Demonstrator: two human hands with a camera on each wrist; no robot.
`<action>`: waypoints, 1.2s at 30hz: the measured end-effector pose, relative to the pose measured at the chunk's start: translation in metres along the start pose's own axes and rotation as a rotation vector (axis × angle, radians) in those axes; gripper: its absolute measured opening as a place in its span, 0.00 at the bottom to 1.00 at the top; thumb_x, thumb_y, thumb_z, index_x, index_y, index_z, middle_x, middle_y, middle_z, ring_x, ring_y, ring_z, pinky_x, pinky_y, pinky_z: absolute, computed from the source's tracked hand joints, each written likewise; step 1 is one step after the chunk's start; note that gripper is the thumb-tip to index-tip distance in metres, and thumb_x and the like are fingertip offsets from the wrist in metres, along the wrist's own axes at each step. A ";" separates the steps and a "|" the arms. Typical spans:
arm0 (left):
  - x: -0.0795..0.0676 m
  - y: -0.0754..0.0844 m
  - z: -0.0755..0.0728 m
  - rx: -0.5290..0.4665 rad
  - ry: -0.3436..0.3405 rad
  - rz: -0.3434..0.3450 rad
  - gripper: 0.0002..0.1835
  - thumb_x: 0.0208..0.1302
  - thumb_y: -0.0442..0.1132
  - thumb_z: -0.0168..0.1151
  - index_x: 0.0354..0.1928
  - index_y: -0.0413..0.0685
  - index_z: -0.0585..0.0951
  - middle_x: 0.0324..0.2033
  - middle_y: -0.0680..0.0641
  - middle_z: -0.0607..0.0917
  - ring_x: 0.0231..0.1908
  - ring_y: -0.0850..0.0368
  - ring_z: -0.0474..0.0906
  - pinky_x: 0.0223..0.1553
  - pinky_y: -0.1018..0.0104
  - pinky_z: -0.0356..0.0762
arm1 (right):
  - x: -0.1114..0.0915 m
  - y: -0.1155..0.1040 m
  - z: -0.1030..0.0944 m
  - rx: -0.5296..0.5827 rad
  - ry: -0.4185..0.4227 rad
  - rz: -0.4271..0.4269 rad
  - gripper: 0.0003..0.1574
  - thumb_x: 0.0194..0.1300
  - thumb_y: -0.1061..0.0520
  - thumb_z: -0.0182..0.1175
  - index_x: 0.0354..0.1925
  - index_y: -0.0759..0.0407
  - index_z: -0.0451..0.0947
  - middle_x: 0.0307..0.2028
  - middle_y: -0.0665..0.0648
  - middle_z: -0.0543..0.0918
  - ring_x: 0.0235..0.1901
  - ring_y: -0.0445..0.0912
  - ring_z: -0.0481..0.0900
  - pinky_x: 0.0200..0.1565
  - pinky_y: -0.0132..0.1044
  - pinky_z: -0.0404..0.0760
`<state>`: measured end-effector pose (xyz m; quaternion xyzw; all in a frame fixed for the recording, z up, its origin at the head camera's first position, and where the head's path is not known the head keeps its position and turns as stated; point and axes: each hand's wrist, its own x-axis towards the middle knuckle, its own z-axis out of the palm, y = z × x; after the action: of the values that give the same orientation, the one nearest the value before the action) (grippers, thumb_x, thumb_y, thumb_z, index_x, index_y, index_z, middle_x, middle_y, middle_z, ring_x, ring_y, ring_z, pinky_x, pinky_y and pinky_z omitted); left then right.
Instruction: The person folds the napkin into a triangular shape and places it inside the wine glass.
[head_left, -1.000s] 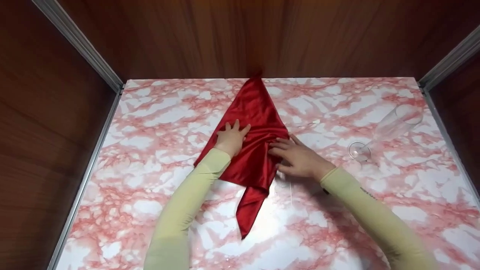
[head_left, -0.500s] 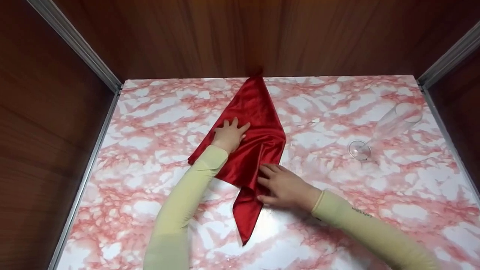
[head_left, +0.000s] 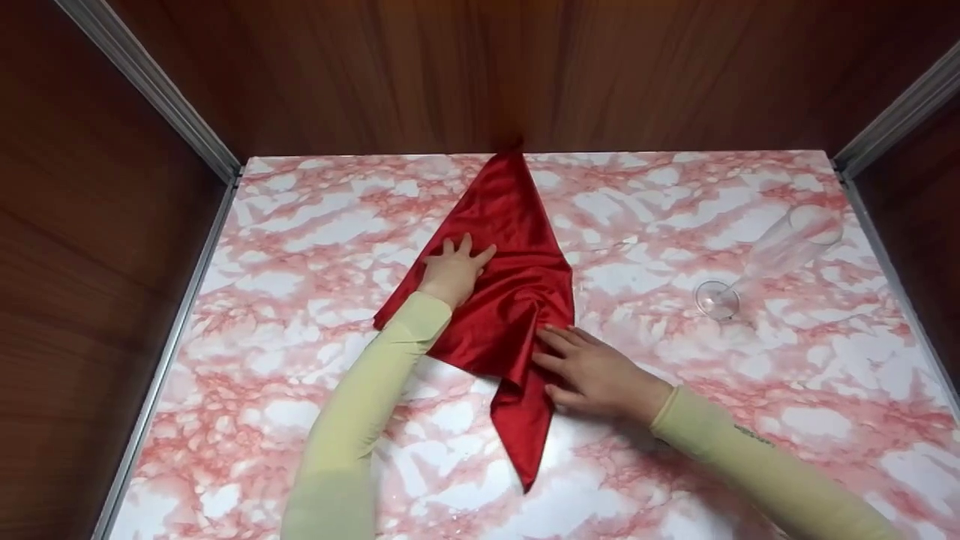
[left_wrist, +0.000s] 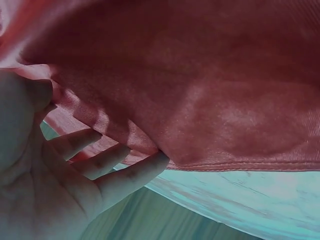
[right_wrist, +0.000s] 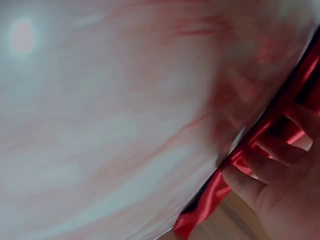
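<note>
A shiny red satin cloth (head_left: 506, 206) lies partly folded on the marbled table, its far tip at the back wall. Spread fingers of my left hand (head_left: 454, 274) rest on its left part. Over the cloth's right edge, my right hand (head_left: 600, 375) touches the fabric with nearly straight fingers, beside a raised fold. From under that fold, a pointed tail of cloth extends toward the front. The left wrist view shows the cloth's stitched hem (left_wrist: 245, 165) past the fingertips. In the right wrist view, fingers lie along the cloth edge (right_wrist: 205, 207).
A clear stemmed glass (head_left: 791, 244) lies on its side at the right of the red-and-white table (head_left: 285, 409). Brown wood-grain panels (head_left: 360, 75) stand at the back and both sides, with metal strips at the corners.
My right hand has moved along the cloth's right edge toward the front, then slightly right. The cloth's front tail has swung right. My left hand stays nearly in place.
</note>
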<state>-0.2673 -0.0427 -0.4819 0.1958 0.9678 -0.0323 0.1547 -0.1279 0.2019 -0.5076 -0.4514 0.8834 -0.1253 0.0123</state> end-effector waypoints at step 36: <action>-0.049 0.011 0.014 0.036 0.009 -0.182 0.39 0.63 0.38 0.58 0.74 0.61 0.55 0.60 0.35 0.67 0.53 0.36 0.67 0.37 0.51 0.78 | -0.032 0.057 -0.035 -0.006 -0.037 0.066 0.33 0.66 0.39 0.53 0.62 0.54 0.73 0.65 0.57 0.68 0.67 0.56 0.57 0.67 0.54 0.48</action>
<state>-0.2160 -0.0527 -0.4794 0.1099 0.9816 -0.0626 0.1434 -0.1592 0.2668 -0.4904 -0.4242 0.8979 -0.1136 0.0314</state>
